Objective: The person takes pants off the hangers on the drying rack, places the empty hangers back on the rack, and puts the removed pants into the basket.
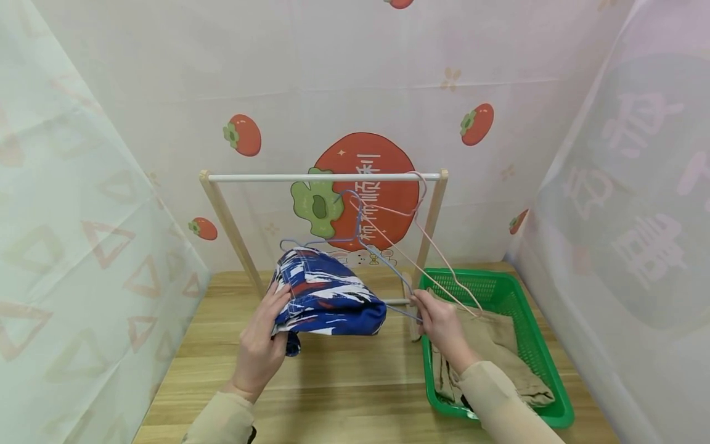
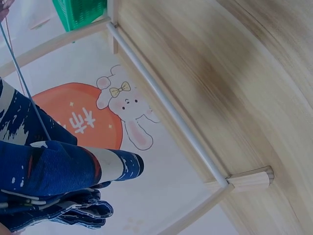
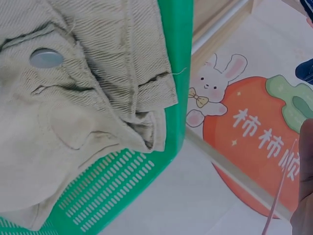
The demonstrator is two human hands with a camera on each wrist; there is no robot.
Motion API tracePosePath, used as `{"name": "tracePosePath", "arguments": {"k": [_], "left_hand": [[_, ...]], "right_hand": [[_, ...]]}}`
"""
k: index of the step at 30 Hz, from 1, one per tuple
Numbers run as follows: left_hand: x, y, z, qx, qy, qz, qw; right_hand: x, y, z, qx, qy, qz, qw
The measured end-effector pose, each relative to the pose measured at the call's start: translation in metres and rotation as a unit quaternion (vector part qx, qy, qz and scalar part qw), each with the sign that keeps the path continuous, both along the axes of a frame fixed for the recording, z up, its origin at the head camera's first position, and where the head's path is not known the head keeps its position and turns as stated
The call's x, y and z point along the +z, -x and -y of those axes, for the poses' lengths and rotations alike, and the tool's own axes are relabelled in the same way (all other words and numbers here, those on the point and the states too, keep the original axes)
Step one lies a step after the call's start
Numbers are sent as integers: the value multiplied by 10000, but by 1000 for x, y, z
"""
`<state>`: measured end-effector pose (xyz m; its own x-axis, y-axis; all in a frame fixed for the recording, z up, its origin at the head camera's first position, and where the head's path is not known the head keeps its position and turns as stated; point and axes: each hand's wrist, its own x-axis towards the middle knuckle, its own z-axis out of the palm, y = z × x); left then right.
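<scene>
A folded blue, white and red patterned garment (image 1: 327,296) hangs over a blue wire hanger (image 1: 386,261) in front of the rack. My left hand (image 1: 261,342) grips the garment's left side, thumb below and fingers against the cloth. With my right hand (image 1: 440,324) I pinch the hanger's right end. The hanger's hook stands below the rail, apart from it. In the left wrist view the garment (image 2: 49,166) droops in folds, with the hanger wire (image 2: 27,85) running into it. Only an edge of my right hand (image 3: 305,181) shows in the right wrist view.
A wooden rack with a white rail (image 1: 310,177) stands at the back. From its right end hangs a pink wire hanger (image 1: 435,245), reaching over a green basket (image 1: 546,357). Beige denim clothing (image 1: 488,351) with a metal button (image 3: 46,58) lies in the basket.
</scene>
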<state>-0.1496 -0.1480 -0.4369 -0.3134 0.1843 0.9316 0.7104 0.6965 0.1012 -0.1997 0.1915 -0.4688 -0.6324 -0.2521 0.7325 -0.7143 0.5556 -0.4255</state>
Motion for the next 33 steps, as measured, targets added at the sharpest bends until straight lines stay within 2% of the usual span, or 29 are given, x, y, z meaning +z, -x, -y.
{"name": "tracePosePath", "arguments": {"k": [10,17,20,26,33], "left_hand": [[12,-4,-3,-303,-63,-131,9994],[17,-9,-3,-384,-14,-211,9990],[18,-11,-2,-427,44,-249,9988],[12,-12,1,-472,167,-183,9986],[2,-8,6,-480,210,-109,9986]], "right_hand": [[-8,3,-9,-17,-302,-552,9980],[-8,4,-14,-127,-380,-642,9971],[-7,4,-16,-187,-227,-525,9982],[1,6,-18,-179,-239,-695,9971],[15,9,-14,-213,-186,-910,9955]]}}
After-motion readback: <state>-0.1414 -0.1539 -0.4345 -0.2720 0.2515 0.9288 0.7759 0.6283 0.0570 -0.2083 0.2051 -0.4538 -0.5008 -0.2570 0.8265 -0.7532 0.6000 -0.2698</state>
